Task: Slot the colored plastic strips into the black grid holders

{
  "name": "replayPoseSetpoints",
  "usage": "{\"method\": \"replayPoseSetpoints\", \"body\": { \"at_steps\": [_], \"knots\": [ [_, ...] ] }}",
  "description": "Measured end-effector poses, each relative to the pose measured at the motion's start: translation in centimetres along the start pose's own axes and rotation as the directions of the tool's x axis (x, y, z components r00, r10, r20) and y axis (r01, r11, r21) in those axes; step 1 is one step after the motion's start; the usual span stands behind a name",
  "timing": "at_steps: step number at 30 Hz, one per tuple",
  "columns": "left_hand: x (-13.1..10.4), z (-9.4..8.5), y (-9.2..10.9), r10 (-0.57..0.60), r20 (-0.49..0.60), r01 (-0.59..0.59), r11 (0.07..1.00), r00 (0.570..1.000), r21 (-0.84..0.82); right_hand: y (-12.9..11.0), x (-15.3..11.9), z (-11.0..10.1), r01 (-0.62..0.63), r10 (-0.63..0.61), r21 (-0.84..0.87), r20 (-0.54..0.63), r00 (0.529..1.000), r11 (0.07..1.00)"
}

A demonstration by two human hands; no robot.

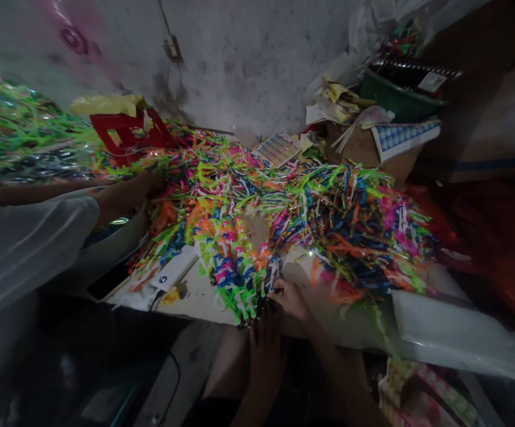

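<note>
My right hand (289, 298) is closed in a pinch on a small white and blue plastic piece (274, 274) at the table's front edge. Just below it, my left hand (266, 326) lies at the edge, its fingertips lost in shadow. Left of both hands, small plastic figures (239, 267) in green, blue, white, pink and orange stand packed in rows. The nearest green ones almost touch my left hand. A large heap of similar bright strips and pieces (337, 213) covers the table to the right and behind.
A co-worker's arm (124, 196) reaches into the heap from the left. A white power bank (175, 270) with a cable lies left of the rows. Further back stand a red plastic stool (133, 133) and a green basin (400, 98). A white plastic packet (457, 332) overhangs the right edge.
</note>
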State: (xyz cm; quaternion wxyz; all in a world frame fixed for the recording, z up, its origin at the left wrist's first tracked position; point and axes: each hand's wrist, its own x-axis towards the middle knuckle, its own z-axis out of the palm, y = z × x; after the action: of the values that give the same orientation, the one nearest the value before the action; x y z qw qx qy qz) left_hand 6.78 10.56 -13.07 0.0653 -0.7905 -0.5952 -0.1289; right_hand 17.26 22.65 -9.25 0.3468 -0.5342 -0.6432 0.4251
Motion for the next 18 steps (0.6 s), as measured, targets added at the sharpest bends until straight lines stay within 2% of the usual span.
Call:
{"method": "replayPoseSetpoints", "body": {
  "at_steps": [4, 7, 12, 15, 18],
  "knots": [
    [0.0, -0.3, 0.0, -0.003, 0.019, 0.004, 1.000, 1.000, -0.014, -0.6, 0.1, 0.0, -0.044, 0.044, 0.023, 0.018, 0.999, 0.999],
    [-0.2, 0.2, -0.1, -0.007, 0.016, 0.007, 1.000, 1.000, -0.017, -1.0, 0.1, 0.1, -0.083, 0.084, -0.019, 0.045, 0.995, 0.996],
    [-0.5, 1.1, -0.1, -0.015, -0.015, 0.015, 0.999, 1.000, -0.028, -1.8, 0.1, 0.2, -0.028, 0.041, -0.151, 0.087, 0.995, 0.988],
    [-0.5, 1.1, -0.1, -0.016, -0.010, 0.016, 0.999, 1.000, -0.038, -1.9, 0.3, 0.0, -0.033, 0.050, -0.158, 0.106, 0.993, 0.987],
    [-0.5, 0.9, -0.2, -0.011, -0.004, 0.011, 0.999, 1.000, -0.051, -1.6, 0.4, -0.6, 0.015, 0.004, -0.112, 0.166, 0.986, 0.994]
  ]
}}
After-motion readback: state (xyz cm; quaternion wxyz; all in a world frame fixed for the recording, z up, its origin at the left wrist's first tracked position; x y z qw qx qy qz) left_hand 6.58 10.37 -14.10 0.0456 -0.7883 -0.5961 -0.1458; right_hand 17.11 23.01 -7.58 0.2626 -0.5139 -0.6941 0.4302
